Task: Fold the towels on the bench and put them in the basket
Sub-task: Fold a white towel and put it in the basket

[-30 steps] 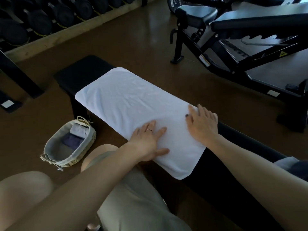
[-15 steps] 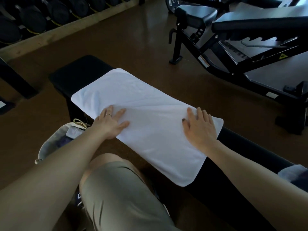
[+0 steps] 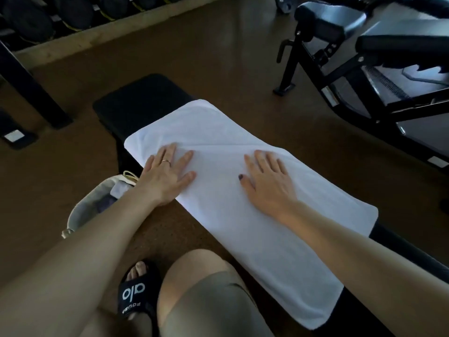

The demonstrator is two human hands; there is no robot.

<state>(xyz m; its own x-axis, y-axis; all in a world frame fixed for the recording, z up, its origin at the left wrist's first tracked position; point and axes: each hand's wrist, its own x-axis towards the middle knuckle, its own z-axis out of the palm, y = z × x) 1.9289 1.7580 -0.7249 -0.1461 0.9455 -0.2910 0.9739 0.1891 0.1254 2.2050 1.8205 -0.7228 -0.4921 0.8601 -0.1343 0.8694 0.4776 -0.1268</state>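
My left hand (image 3: 167,176) lies flat, fingers spread and straight, on the white terry towel (image 3: 243,207), close to its near long edge and towards its far end; a thin ring sits on one finger. My right hand (image 3: 269,183) rests the same way further along the cloth, palm down with the fingers fanned, gripping nothing. The towel is stretched lengthwise over the black padded flat bench (image 3: 145,103), covering most of the seat; only the far end of the pad shows bare beyond it, and the cloth's near corner hangs over the bench edge by my knee. Below my left forearm, on the brown floor (image 3: 206,57) just beside the bench leg, stands the pale fabric-lined basket (image 3: 80,212) with some folded cloth inside, though my arm hides much of it and I cannot tell how many pieces are in there. My foot in a black slide sandal (image 3: 136,293) is planted between the basket and my knee. Across the floor to the right stands a black adjustable incline bench (image 3: 364,76), well apart from the towel, and a rack of dark dumbbells (image 3: 36,18) runs along the far left.
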